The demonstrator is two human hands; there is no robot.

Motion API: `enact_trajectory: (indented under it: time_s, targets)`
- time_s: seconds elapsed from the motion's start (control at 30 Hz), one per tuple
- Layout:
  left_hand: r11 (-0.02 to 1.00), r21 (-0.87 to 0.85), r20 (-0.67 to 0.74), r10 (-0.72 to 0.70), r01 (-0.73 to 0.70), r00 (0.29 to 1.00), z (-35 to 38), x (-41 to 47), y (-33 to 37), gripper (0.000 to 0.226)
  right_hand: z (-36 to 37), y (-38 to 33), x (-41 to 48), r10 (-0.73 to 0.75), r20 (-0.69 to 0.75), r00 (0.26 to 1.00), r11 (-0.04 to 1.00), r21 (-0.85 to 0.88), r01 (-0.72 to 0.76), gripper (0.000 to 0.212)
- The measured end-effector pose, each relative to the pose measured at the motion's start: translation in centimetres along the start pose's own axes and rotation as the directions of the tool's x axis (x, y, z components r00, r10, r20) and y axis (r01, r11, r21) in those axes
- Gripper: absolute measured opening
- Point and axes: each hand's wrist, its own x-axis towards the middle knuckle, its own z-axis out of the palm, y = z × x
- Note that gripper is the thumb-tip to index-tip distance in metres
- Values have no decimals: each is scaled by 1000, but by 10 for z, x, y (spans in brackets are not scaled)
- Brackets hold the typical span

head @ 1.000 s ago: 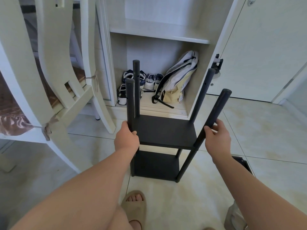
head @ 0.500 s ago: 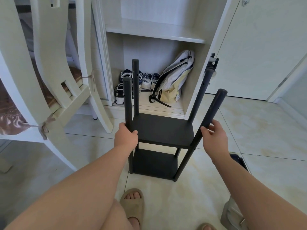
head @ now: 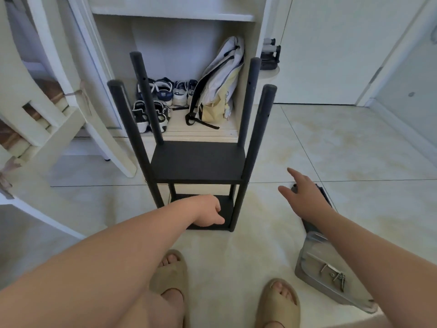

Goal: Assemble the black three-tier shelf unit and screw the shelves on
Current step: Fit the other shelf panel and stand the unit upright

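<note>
The black shelf unit (head: pixel 198 162) stands upright on the tiled floor (head: pixel 331 143), right in front of an open white cupboard (head: pixel 170 17). Two of its shelves are fitted between four round posts. The posts (head: pixel 262 129) rise well above the upper shelf, and their tops are bare. The left hand (head: pixel 208 213) hangs low in front of the lower shelf (head: pixel 227 209). Its fingers curl under and out of sight, so I cannot tell whether that grip has hold of anything or touches the shelf edge. The right hand (head: pixel 305 197) reaches out to the right of the unit, apart from it, with fingers straight and spread and nothing in its grip. It hovers over a flat black board (head: pixel 325 196) that lies on the floor. Nearer the feet, beside that board, is a clear plastic tray (head: pixel 314 263) with a few loose screws (head: pixel 337 279) in it. Two beige sandals (head: pixel 170 275) show at the bottom. Inside the cupboard are several pairs of shoes (head: pixel 163 91) and a pale backpack (head: pixel 220 88) leaning against its right wall. White chairs (head: pixel 59 114) are at the left.
</note>
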Motion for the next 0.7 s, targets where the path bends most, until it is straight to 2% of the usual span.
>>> enact_trajectory:
  time_s: [0.07, 0.13, 0.3, 0.4, 0.5, 0.7]
  targets:
    - [997, 31, -36, 69, -68, 997, 13, 12, 20, 46, -5, 20, 4, 30, 20, 999, 999, -46, -29, 67]
    - [994, -19, -32, 109, -110, 993, 32, 33, 43, 51, -11, 46, 11, 78, 25, 997, 992, -102, -75, 68]
    - [922, -355, -54, 142, -151, 988, 94, 97, 93, 49, -15, 123, 29, 211, 59, 976, 953, -234, -192, 71]
    - [870, -477, -42, 123, -128, 992, 136, 143, 116, 49, -11, 179, 47, 322, 78, 944, 919, -267, -291, 73]
    - [854, -512, 30, 128, -95, 991, 173, 194, 139, 53, 0, 240, 64, 426, 89, 900, 867, -325, -378, 73]
    - [811, -584, 54, 95, -46, 994, 218, 295, 187, 51, 23, 341, 101, 514, 134, 847, 827, -339, -448, 75]
